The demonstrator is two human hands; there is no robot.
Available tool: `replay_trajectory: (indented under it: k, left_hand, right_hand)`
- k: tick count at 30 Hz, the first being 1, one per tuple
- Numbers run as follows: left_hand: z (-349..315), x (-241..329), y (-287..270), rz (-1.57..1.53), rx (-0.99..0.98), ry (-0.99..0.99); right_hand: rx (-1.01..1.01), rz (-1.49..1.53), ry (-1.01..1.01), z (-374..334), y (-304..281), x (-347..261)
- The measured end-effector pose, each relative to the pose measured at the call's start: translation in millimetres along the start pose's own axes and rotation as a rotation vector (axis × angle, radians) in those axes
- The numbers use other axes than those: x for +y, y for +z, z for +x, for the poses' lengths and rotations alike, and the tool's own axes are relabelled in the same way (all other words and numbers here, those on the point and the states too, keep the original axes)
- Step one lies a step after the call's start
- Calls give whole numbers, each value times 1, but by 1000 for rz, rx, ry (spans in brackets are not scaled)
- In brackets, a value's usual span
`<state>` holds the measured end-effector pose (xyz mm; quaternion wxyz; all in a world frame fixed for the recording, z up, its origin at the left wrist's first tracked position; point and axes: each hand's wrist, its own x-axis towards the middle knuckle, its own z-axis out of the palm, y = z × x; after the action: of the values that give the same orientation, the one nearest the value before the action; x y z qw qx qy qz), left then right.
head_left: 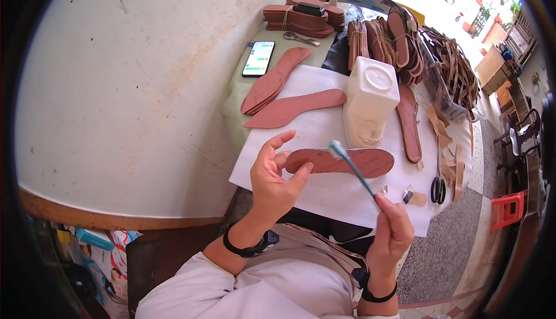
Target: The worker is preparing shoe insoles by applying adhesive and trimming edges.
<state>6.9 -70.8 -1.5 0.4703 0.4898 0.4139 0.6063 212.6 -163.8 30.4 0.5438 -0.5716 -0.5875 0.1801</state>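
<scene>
My left hand (273,181) pinches the near end of a reddish-brown shoe insole (321,164) between thumb and fingers, holding it level above the white-covered table. My right hand (394,232) grips the lower end of a teal toothbrush (360,175). Its pale, coated-looking bristle head slants up across the insole; whether they touch, I cannot tell. Just beyond stands a white plastic container (373,96) with whitish residue around its near opening. Left of it lie a single pointed brown sole piece (298,108) and a small stack of similar pieces (277,81).
Banded insole bundles (381,40) and a bin of leather strips (454,64) fill the far right. Black-handled scissors (438,190) lie among scraps near the right edge, below another insole (409,123). A lit phone (258,58) rests at far left, beside the wall (133,87).
</scene>
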Motion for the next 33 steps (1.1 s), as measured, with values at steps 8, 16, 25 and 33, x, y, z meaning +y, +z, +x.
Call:
replay_trajectory:
  k: [8,16,25,33]
  left_hand:
    - [1,0,-3,-17,6,-22]
    - [1,7,-2,-8,-13,-6]
    - [2,-1,1,-27,6,36]
    - [1,-2,-4,38,23,-22]
  right_hand:
    - [92,-65,85,3,0,4]
    - [-125,-9,-168,5,22,-23]
    - [28,-57,-71,2,10,-4]
    - [-23,-148,-61,11,4,-5]
